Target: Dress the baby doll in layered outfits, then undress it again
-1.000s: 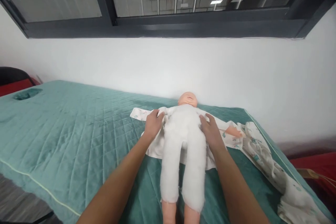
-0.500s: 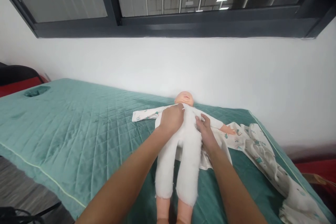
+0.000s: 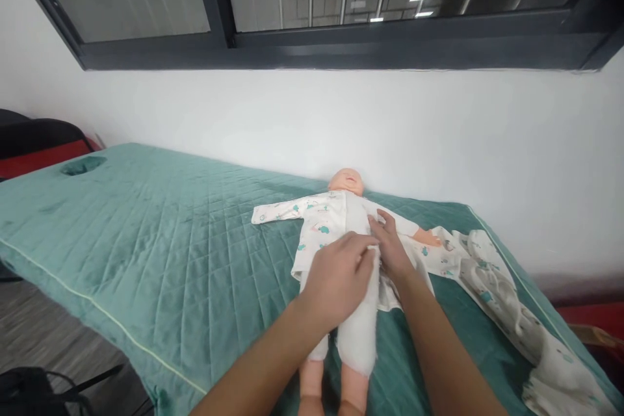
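Doll with pink plastic head and fuzzy white body [image 3: 358,341] lies on its back beneath the grip, head beyond it, feet nearer the wearer. Left hand [image 3: 344,276] is over the hips, fingertips bunched just beside right hand [image 3: 389,244], whose fingers curve at the doll's side. Cannot tell whether either pinches cloth. White cotton shirt with green print [image 3: 319,234]: one panel covers the chest, left of the fingertips. Green quilted bedcover [image 3: 209,266] underneath.
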Tool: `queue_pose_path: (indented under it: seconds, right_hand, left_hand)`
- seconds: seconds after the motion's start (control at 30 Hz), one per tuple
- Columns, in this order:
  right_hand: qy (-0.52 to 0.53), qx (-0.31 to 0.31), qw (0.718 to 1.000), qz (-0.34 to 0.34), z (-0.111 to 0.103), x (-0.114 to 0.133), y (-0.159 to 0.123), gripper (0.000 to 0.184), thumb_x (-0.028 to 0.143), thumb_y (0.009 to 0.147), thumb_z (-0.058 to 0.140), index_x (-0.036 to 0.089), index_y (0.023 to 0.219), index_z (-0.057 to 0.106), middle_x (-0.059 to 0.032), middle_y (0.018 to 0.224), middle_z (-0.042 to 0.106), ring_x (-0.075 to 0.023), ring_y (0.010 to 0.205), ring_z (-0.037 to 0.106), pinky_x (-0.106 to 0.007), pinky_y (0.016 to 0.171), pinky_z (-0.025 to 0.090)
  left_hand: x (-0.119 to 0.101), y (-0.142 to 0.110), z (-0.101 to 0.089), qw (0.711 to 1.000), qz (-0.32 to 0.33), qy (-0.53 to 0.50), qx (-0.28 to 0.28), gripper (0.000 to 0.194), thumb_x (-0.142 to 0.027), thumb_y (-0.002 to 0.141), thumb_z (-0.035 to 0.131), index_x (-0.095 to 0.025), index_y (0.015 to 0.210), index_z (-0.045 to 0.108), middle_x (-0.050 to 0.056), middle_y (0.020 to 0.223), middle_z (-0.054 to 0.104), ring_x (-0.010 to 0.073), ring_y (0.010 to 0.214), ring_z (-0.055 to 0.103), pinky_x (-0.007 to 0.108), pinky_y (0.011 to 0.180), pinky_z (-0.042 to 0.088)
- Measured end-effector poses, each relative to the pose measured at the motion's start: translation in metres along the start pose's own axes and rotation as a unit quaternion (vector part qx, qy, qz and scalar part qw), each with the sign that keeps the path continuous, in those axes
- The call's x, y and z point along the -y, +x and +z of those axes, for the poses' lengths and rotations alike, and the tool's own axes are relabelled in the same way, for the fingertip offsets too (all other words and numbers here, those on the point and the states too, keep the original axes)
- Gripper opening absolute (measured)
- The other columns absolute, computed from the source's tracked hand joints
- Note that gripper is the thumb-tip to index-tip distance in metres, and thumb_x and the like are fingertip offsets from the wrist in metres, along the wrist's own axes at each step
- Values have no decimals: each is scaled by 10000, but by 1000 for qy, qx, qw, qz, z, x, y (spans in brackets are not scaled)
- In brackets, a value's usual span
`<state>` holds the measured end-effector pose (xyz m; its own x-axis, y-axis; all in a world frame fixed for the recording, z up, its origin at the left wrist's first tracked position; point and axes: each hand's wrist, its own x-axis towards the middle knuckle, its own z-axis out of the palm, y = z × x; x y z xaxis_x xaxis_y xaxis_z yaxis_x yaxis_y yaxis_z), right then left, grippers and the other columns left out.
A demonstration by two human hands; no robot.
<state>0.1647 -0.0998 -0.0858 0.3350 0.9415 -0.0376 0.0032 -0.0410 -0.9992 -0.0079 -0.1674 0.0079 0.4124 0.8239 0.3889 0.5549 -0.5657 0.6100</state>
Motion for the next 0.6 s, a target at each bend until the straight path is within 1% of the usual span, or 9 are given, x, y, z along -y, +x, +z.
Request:
queue_pose_path:
  seconds: [0.03, 0.1, 0.13, 0.17, 0.27, 0.33, 0.4, 0.47, 0.6]
  right_hand:
    - [-1, -3, 1000, 3, 0, 0, 0, 735, 643, 753, 621, 325, 1376, 398, -45, 1258, 582, -240, 1138, 584, -372, 961, 501]
    - [-3, -5, 1000, 9, 1, 2, 1, 737, 642, 754, 623, 325, 1376, 390, -46, 1247, 580, -235, 1119, 588, -357, 937, 512]
    - [-4, -7, 1000, 12, 2, 2, 1, 735, 646, 755, 622, 327, 1374, 388, -45, 1240, 578, -233, 1108, 591, -351, 923, 517]
    - [-5, -7, 1000, 13, 2, 3, 1, 730, 650, 758, 618, 329, 1371, 387, -44, 1232, 574, -231, 1097, 594, -347, 912, 520]
    - [-14, -12, 1000, 19, 3, 3, 1, 714, 660, 772, 603, 325, 1365, 386, -42, 1198, 561, -226, 1062, 606, -346, 894, 521]
    - [-21, -15, 999, 21, 2, 3, 1, 705, 656, 778, 601, 320, 1362, 391, -41, 1186, 559, -224, 1045, 611, -345, 884, 521]
    - [-19, -18, 999, 21, 2, 3, 1, 694, 647, 777, 608, 323, 1355, 402, -37, 1190, 565, -221, 1033, 613, -337, 865, 526]
    - [-13, -19, 1000, 22, 2, 3, 0, 685, 636, 775, 614, 331, 1352, 408, -31, 1190, 579, -219, 1014, 619, -329, 837, 536]
    - [-9, -18, 999, 34, 2, 4, -2, 692, 620, 769, 621, 325, 1358, 410, -23, 1117, 621, -219, 939, 636, -330, 774, 551]
  left_hand:
    - [11, -7, -5, 998, -27, -40, -50, 223, -240, 957, 426, -241, 1053, 627, 8, 962, 696, 151, 856, 670, 277, 779, 524]
    - [43, -14, -16, 980, -113, -64, -153, 226, -251, 953, 420, -226, 1041, 627, 25, 966, 703, 155, 857, 664, 276, 761, 523]
    - [63, -16, -20, 969, -155, -52, -184, 229, -260, 947, 430, -216, 1067, 620, 43, 993, 706, 172, 902, 662, 291, 781, 524]
    - [84, -16, -23, 962, -190, -35, -194, 246, -267, 940, 441, -206, 1112, 607, 60, 1023, 707, 192, 956, 658, 312, 817, 522]
    - [137, -15, -24, 958, -251, 66, -123, 445, -293, 931, 470, -158, 1355, 467, 134, 1184, 679, 264, 1110, 623, 409, 946, 475]
    - [157, -14, -20, 951, -249, 162, -86, 527, -320, 946, 443, -149, 1440, 380, 174, 1322, 606, 309, 1247, 540, 476, 1022, 408]
    - [167, -11, -17, 944, -233, 222, -71, 571, -346, 957, 416, -145, 1483, 322, 189, 1411, 534, 319, 1337, 457, 498, 1074, 349]
    - [172, -5, -16, 942, -223, 243, -63, 602, -363, 960, 402, -131, 1503, 287, 194, 1443, 501, 307, 1367, 426, 491, 1114, 307]
    - [183, 8, -21, 938, -234, 252, -54, 634, -374, 959, 385, -118, 1522, 247, 200, 1418, 524, 302, 1370, 424, 510, 1154, 248]
